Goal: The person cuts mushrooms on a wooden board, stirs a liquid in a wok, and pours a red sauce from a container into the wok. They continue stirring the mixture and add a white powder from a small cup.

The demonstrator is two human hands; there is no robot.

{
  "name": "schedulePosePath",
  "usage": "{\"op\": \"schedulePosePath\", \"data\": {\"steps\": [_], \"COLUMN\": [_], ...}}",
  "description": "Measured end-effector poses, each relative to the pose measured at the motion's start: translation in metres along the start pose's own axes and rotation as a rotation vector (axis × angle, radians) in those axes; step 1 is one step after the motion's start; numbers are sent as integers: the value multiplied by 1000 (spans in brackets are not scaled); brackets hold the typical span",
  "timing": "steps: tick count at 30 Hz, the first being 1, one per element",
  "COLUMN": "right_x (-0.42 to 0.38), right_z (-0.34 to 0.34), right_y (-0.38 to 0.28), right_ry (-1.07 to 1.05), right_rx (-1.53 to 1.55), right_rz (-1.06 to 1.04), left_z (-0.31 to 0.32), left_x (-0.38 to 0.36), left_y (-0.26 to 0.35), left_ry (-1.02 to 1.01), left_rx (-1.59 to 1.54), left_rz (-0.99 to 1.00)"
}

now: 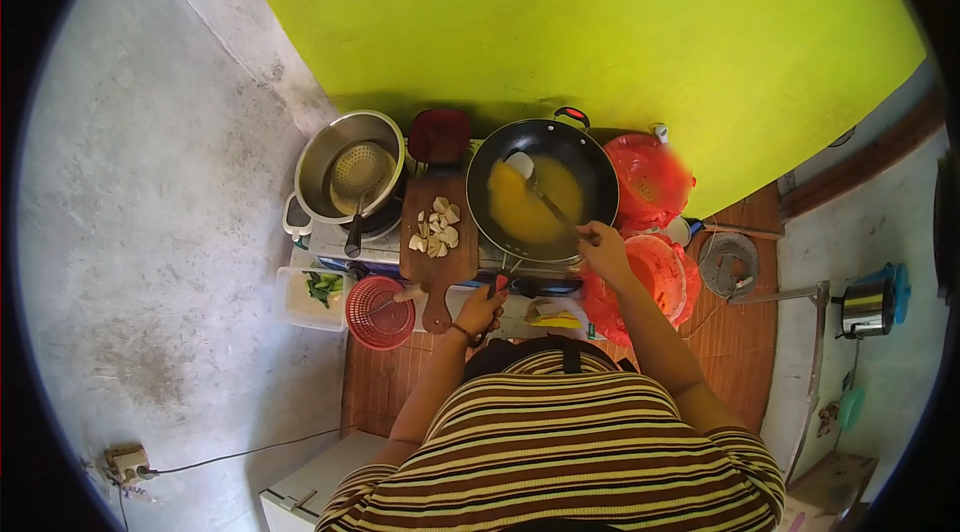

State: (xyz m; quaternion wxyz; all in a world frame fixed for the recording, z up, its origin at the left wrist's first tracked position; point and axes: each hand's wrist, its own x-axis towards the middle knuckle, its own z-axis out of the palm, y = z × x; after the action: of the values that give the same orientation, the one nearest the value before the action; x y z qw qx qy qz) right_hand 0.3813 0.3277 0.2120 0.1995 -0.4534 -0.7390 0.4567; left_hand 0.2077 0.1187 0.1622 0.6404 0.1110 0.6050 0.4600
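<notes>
I note the wok (602, 187) at my twelve o'clock, its handle (500, 284) clasped by the left hand (480, 312) at seven, the spatula (522, 166) pinched by the right hand (604, 249) at four; steady bracing and low, even strokes should suit the yellow contents (515, 208).

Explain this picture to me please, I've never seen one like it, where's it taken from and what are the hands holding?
There's no machine here, just someone working bare-handed. The camera sits on that person's head, looking forward and down, so their striped shirt appears at the bottom. The left hand grips the handle of a black pan. The right hand holds a spatula, its head in the pan's yellow contents. Left of the pan are a wooden board with pale pieces on it, and a metal pot with a skimmer in it. Right of the pan is some red plastic.
</notes>
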Motion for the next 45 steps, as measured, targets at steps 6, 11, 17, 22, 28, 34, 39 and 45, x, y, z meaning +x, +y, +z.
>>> {"op": "schedulePosePath", "data": {"steps": [6,11,17,22,28,34,39,45], "right_x": [-21,-40,-55,-55,-57,-78,-89,-111], "right_z": [-13,-34,-49,-55,-72,-66,-72,-85], "right_y": [-6,-8,-9,9,0,-5,8,-19], "right_ry": [-204,-293,-171,21,-200,-173,-37,-6], "right_rx": [476,649,630,295,471,257,-177,-504], "right_rz": [364,438,365,146,451,244,-209,-326], "left_z": [1,-2,-2,-2,-3,-4,-2,-1], "left_x": [-3,4,7,4,3,6,1,0], "left_y": [5,-3,-7,-2,0,-5,-2,0], "left_ry": [-14,-11,12,-3,-19,-2,-4,9], "left_rx": [58,3,18,22,3,22,26,45], "left_rz": [-6,-1,26,-18,-29,-9,-18,6]}}
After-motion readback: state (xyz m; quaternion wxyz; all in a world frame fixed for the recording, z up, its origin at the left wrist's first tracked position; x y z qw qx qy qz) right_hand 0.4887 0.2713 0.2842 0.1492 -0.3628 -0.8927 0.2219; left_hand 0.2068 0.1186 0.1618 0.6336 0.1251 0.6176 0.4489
